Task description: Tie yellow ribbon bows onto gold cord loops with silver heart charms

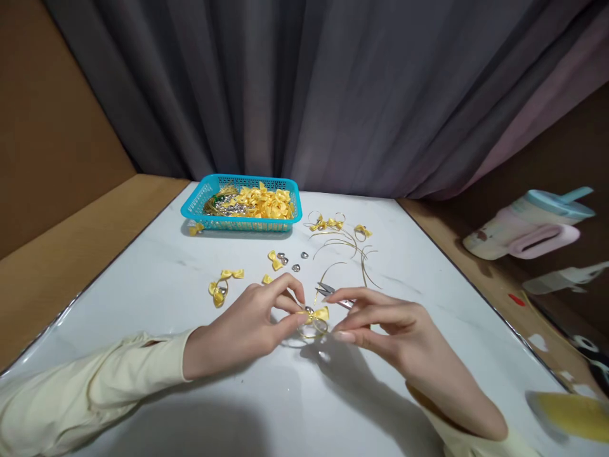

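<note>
Pale left sleeve (104, 387), over the white table's (176, 273) near-left corner, leads to the left hand (252, 317), pinching a yellow bow (321, 314) and wire ring (311, 336) midway between the side edges. A slackened pinch could let the bow twist; pointed snips (326, 289) just beyond could prick fingers. The right hand (392, 320) curls alongside (gripping wire? I cannot tell), partly hiding the snips; the right sleeve (495, 445) is cut off.

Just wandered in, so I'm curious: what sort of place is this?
Probably a small craft workspace: a basket of yellow bows and loose gold strands sit on a white table.
</note>
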The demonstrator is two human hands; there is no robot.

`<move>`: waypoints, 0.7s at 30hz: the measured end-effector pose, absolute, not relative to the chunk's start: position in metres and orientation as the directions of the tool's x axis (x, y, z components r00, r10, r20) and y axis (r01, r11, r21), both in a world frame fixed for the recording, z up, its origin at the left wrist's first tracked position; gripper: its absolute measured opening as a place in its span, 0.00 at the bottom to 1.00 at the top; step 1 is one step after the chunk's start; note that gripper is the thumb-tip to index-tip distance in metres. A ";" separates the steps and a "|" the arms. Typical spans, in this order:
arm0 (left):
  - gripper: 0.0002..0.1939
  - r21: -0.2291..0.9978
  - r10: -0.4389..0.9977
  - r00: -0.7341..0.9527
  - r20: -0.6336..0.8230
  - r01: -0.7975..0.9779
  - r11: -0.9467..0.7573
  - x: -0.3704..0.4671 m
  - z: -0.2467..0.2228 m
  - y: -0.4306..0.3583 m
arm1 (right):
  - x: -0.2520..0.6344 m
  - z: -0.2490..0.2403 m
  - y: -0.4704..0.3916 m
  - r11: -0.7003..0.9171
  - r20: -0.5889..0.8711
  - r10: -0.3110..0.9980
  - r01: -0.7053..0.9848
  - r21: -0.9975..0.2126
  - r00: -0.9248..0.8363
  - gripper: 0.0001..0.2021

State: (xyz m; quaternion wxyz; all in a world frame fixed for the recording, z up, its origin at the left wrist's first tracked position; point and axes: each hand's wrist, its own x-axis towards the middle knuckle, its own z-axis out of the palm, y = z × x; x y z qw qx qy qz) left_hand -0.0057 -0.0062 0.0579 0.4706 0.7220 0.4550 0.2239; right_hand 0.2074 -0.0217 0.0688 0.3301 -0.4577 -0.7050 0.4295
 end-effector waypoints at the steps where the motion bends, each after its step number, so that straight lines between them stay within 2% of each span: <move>1: 0.06 0.886 0.862 0.495 -0.113 0.442 -0.138 -0.005 0.058 -0.007 | 0.204 0.065 -0.023 0.244 0.095 0.919 0.362 -0.900 -0.383 0.06; 7: 0.07 0.892 0.837 0.518 -0.174 0.443 -0.089 -0.004 0.062 -0.008 | 0.192 0.049 -0.027 0.448 0.302 0.868 0.361 -0.818 -0.395 0.07; 14: 0.07 0.900 0.819 0.534 -0.211 0.432 -0.049 -0.003 0.065 -0.006 | 0.191 0.048 -0.028 0.409 0.309 0.884 0.262 -0.874 -0.350 0.07; 21: 0.09 0.930 0.778 0.566 -0.274 0.362 0.064 -0.005 0.065 -0.004 | 0.191 0.049 -0.029 0.459 0.363 0.866 0.258 -0.850 -0.344 0.10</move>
